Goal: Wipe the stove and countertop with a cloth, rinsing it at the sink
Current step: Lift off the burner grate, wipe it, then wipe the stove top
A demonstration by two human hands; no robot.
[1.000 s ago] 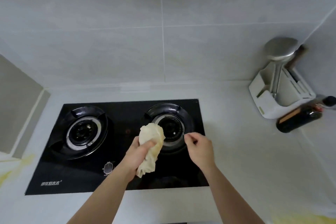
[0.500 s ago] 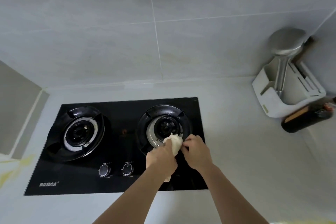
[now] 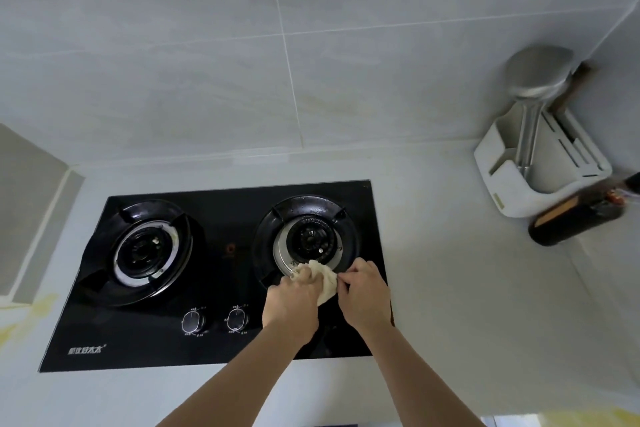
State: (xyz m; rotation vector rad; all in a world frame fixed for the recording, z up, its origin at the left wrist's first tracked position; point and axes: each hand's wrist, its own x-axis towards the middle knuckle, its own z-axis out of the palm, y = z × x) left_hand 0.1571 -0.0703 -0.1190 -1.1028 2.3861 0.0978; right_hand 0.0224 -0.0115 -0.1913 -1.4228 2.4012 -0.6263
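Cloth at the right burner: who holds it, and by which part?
Both hands. The left hand grips the bunched cloth from its left side; the right hand pinches its right edge.

Cream cloth [image 3: 323,279] bunched on black stove's [image 3: 221,218] right burner [image 3: 309,239].

1. Both bare forearms reach forward from the lower edge of the view and draw close together at the hands.
2. The left hand [image 3: 291,302] is knuckles-up, fingers curled round a cloth [image 3: 325,279].
3. The right hand [image 3: 363,291] sits just beside it, fingertips pinching the same cloth.
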